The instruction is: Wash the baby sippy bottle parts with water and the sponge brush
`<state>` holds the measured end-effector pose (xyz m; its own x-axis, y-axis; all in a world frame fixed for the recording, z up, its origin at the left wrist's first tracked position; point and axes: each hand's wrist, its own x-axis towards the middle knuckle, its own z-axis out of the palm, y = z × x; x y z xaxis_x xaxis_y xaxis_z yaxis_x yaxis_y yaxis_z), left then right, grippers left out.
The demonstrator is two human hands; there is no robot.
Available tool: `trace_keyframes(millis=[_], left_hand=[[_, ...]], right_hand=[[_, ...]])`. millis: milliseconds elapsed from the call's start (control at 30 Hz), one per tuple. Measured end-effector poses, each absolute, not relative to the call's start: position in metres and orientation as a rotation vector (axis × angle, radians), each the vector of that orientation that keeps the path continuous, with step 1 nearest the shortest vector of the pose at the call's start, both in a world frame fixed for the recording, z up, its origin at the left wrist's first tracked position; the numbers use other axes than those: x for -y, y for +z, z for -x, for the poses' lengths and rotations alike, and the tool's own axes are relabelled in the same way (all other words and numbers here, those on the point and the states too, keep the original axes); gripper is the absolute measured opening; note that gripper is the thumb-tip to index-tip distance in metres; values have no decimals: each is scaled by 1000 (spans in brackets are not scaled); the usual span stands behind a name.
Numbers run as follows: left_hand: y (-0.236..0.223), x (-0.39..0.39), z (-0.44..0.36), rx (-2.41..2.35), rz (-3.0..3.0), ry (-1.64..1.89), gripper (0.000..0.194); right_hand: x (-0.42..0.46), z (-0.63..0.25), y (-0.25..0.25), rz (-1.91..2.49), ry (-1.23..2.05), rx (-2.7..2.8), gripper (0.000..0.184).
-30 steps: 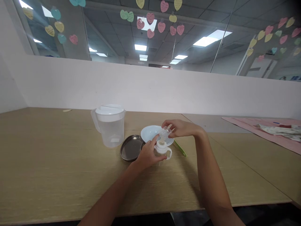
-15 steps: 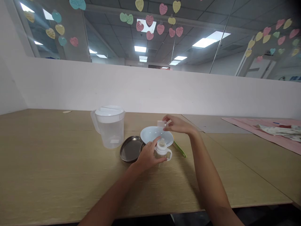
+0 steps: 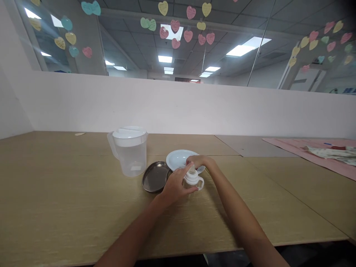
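The bottle (image 3: 191, 181) is standing upright on the table (image 3: 111, 215), with its white collar, side handle and clear teat showing, and the left hand (image 3: 175, 183) is holding it from nine o'clock. That hand is curving partly open around the body, its thumb reaching along the near side and its forefinger extending past the far side towards the teat. The bottle's handle is pointing towards three o'clock.

The right hand (image 3: 198, 161) is bending down just beyond the bottle, at about one o'clock from it, and is reaching over the white bowl (image 3: 175, 156). Its fingers are curling downwards, and their tips are hiding behind the left hand, so how far open they are and whether they are holding anything cannot be told.

The bowl is sitting close to the bottle, between eleven and twelve o'clock. The round metal pan (image 3: 155, 178) is lying at nine o'clock from the bottle, near the left hand. Farther out, at ten o'clock, the clear pitcher (image 3: 132, 157) is standing with its white lid on and its handle facing nine o'clock. The pink cloth (image 3: 306, 150) is spreading well apart from both hands, between two and three o'clock, with white fabric (image 3: 330, 154) lying on it.
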<state>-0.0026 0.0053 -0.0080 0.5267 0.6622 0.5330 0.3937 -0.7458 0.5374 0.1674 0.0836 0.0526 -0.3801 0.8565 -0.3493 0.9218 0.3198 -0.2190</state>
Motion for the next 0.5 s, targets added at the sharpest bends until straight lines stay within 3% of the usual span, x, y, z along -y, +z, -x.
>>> trace_keyframes(millis=[233,367,500], left_hand=[[-5,-6,2,-851,-2391,1082,73],[-3,-5,1,-875,-2371,1062,72],[-4,-6,1,-868,-2386,1061,71]], right_hand=[[-71,-177,74,-1835,-589,-2483,53],[-46,-179,97,-1921,-503,-2532,47],[-17,-178,118,-1873,-472,-2572,28]])
